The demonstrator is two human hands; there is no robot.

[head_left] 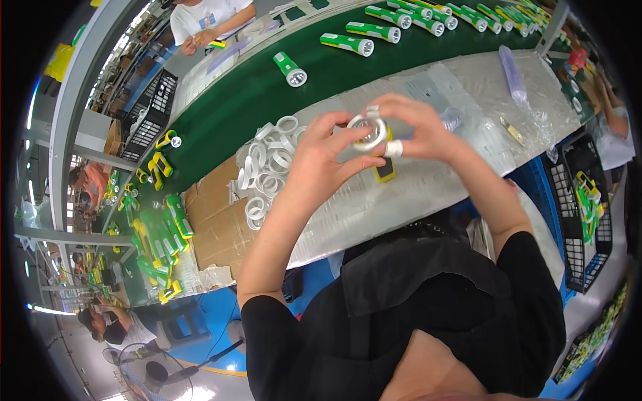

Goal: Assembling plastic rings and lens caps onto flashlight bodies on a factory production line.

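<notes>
Above the workbench (348,220) I hold a yellow-and-dark flashlight (385,171) between both hands, its round lens end turned up toward me. A white ring (380,136) sits around that lens end. My left hand (324,157) is closed, its fingers and thumb against the ring's left side. Wrapped round the flashlight from the other side is my right hand (421,130), with white bands on its thumb and a finger. My fingers hide most of the flashlight's body. Beside my left wrist lies a loose pile of white rings (267,164).
Across a green conveyor belt (234,110) lie several green-and-white flashlights (346,44). More flashlights (177,217) lie to the left on cardboard (217,224). Plastic sleeves (511,73) and a small cutter (512,130) rest at right, near a black crate (568,220). A co-worker (210,23) sits opposite.
</notes>
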